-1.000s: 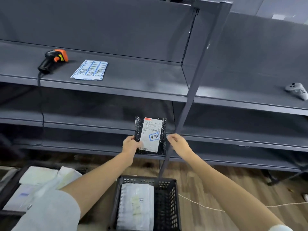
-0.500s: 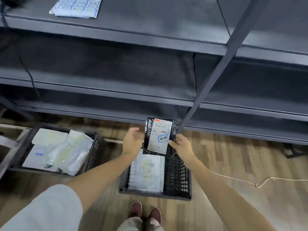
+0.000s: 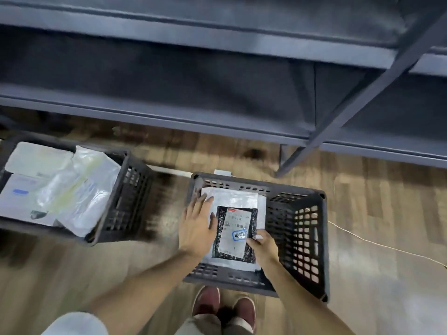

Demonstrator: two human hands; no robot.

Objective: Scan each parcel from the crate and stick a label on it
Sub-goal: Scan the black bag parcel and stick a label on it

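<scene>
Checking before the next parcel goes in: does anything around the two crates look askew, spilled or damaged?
Little stands out. In the left crate, the white parcels lie jumbled and one leans over the front rim. The black parcel, labelled, sits roughly square in the right crate, right hand pinching its corner. No spill or damage shows.

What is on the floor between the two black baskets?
Only bare wooden floor lies between the left crate and the right crate, with a pale strip at the far end, in the head view.
</scene>
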